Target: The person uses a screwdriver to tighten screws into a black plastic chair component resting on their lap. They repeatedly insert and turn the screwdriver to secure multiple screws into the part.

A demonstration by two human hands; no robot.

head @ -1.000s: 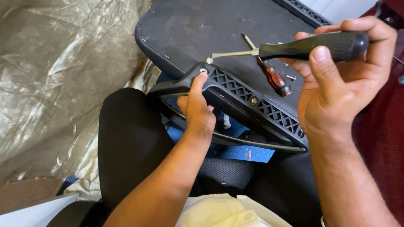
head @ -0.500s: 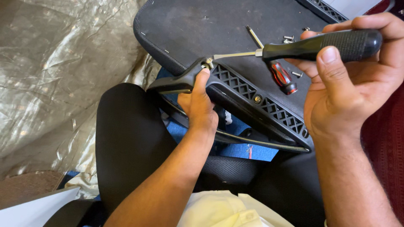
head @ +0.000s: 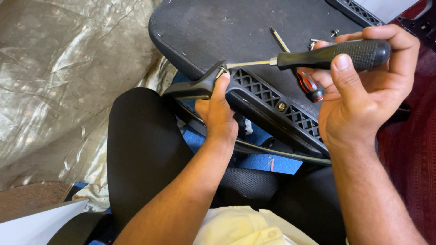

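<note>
My right hand (head: 363, 86) grips a black-handled screwdriver (head: 334, 53) held level, its metal shaft pointing left to a screw at the end of a black plastic armrest bracket (head: 268, 102). My left hand (head: 219, 111) holds that bracket from below, a fingertip steadying the screw by the driver's tip. The bracket has a lattice rib pattern and one bolt seated in its middle. It rests against the underside of an upturned black chair seat (head: 236, 27).
A red-and-black screwdriver (head: 309, 86) and several loose screws (head: 322, 38) lie on the seat's underside. Crumpled silvery plastic sheeting (head: 63, 81) covers the left. My black-trousered legs (head: 145, 149) are below, over a blue floor. A dark red rug (head: 413, 149) is at the right.
The screwdriver tip has come left onto the screw at the bracket's end. My left fingertip has shifted up beside it.
</note>
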